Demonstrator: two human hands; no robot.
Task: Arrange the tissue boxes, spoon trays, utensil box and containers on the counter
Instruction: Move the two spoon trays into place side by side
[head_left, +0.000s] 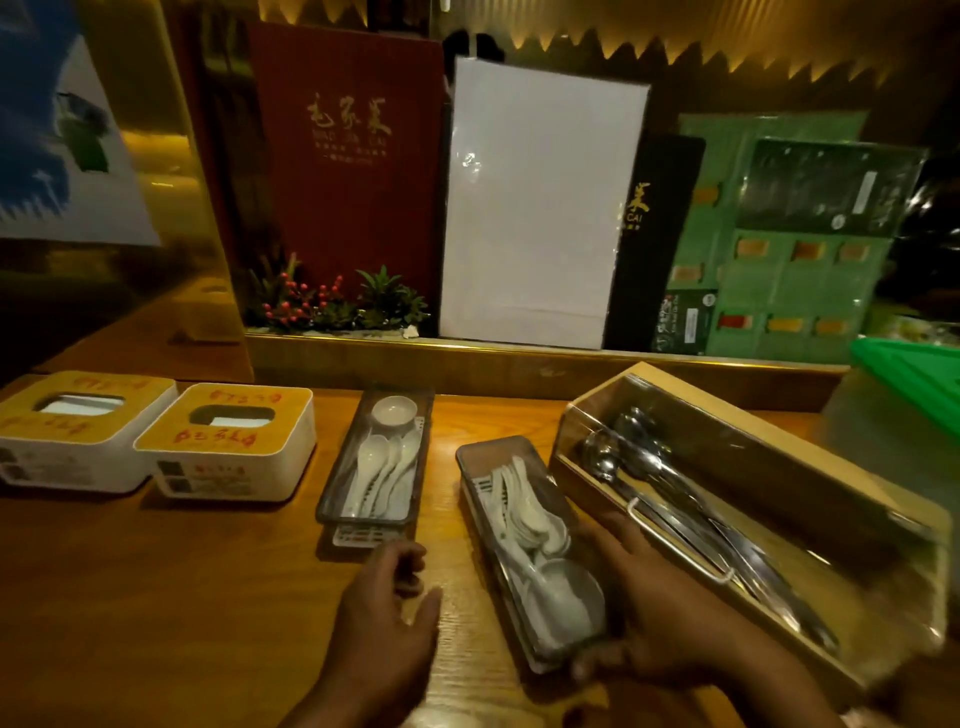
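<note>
At the near spoon tray (524, 551), right hand (660, 618) grips; left hand (384, 608) loose

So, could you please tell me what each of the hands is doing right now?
Left hand: open, holding nothing.
Right hand: gripping the near spoon tray.

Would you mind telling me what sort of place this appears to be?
Most likely a restaurant service counter: menus stand along the back ledge, and spoon trays and a utensil box of metal cutlery sit in front.
</note>
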